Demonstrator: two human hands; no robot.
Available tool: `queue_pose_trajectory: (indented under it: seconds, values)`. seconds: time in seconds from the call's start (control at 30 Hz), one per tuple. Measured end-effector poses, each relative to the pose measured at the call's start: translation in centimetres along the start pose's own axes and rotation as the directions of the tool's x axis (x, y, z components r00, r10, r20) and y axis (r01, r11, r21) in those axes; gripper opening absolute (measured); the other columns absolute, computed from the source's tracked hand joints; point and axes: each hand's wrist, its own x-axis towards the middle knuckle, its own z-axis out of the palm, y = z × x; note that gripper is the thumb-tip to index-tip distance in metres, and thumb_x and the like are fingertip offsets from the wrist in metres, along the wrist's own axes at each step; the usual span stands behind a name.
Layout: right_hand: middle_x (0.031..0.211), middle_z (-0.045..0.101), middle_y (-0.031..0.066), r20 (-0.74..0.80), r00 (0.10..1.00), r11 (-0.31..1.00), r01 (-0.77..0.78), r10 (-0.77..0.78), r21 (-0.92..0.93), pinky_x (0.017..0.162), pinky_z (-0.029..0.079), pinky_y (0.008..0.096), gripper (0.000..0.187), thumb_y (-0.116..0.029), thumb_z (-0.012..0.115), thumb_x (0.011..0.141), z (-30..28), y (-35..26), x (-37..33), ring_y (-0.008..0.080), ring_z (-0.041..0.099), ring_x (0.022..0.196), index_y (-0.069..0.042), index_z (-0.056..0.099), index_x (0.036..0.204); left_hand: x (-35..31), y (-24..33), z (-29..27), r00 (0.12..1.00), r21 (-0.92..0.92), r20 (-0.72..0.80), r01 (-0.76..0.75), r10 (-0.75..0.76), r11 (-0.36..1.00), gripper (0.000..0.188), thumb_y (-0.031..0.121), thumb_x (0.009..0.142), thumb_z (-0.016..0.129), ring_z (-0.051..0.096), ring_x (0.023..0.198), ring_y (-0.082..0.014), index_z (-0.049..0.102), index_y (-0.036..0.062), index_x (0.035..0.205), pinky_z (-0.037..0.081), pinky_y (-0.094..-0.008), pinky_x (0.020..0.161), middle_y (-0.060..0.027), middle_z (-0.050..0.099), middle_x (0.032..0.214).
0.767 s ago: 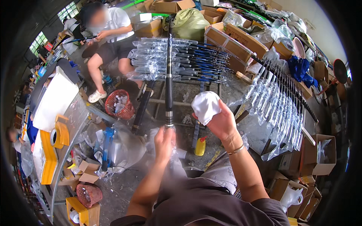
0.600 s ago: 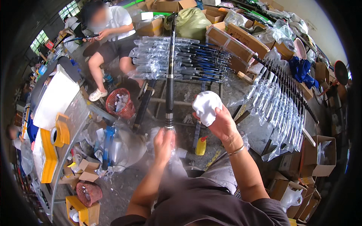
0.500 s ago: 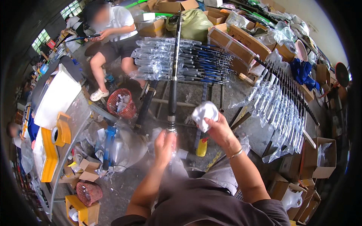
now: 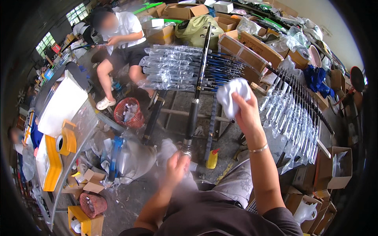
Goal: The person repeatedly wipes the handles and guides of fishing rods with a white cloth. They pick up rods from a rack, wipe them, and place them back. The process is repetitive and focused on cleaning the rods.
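The left hand [image 4: 176, 167] is gripping the butt end of a long black rod [image 4: 195, 100], fingers wrapped closed around it, and is holding the rod pointed away from the body so that its tip is reaching out over the stacks ahead. The right hand [image 4: 243, 109] is raised just to the right of the rod's mid-section, closed around a crumpled white cloth [image 4: 232, 95]; cloth and rod are standing near each other but apart, not touching at this instant.

Beyond both hands, bagged rods [image 4: 185, 69] in clear sleeves are lying in a pile across a metal rack; a second row of sleeved rods [image 4: 293, 114] is hanging to the right of the right hand. Judged from this, many pieces are already bagged, while the rod in hand is bare and unsleeved, so its wiping and bagging appear to be outstanding.

Below the left hand, a small yellow bottle [image 4: 212, 159] is standing on the floor. Further left, a red basket [image 4: 128, 113] is sitting near a seated co-worker [image 4: 118, 39], who is handling a separate rod.
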Motion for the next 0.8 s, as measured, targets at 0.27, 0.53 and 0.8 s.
queue_pose_trajectory:
  seconds: [0.27, 0.53, 0.8]
  values:
    - [0.103, 0.06, 0.0071, 0.036, 0.996, 0.993, 0.084, -0.081, -0.082, 0.081, 0.054, 0.0346, 0.034, -0.006, 0.065, 0.086, 4.5, 3.1, 1.7, 0.0203, 0.063, 0.095, -0.005, 0.046, 0.114, -1.2, -1.6, 1.3, 0.998, 0.262, -0.009, -0.062, 0.067, 0.963, 0.02, 0.02, 0.095, 0.053, 0.048, 0.052, -0.0066, 0.055, 0.0004, 0.09, 0.038, -0.0225, 0.047, -0.0002, 0.054, 0.066]
    - [0.09, 0.058, 0.0051, -0.089, 0.978, 0.982, 0.188, -0.189, -0.023, 0.06, 0.053, 0.027, 0.026, -0.011, 0.06, 0.091, 3.3, 1.5, 4.5, 0.015, 0.062, 0.075, -0.007, 0.04, 0.108, -2.1, -3.1, 1.2, 0.999, 0.252, 0.044, -0.03, 0.019, 0.967, 0.019, 0.018, 0.093, 0.054, 0.047, 0.051, -0.0061, 0.052, 0.0018, 0.083, 0.038, -0.0227, 0.047, 0.0002, 0.053, 0.061]
    - [0.083, 0.058, 0.0065, -0.086, 0.985, 0.985, 0.142, -0.151, -0.1, 0.052, 0.049, 0.0251, 0.03, -0.023, 0.055, 0.095, 4.0, 3.4, 2.3, 0.0137, 0.06, 0.064, -0.006, 0.037, 0.111, -1.9, -2.1, 1.4, 0.998, 0.241, 0.046, -0.041, 0.031, 0.97, 0.02, 0.016, 0.092, 0.054, 0.047, 0.051, -0.0069, 0.051, 0.0019, 0.079, 0.038, -0.0236, 0.048, -0.0006, 0.053, 0.061]
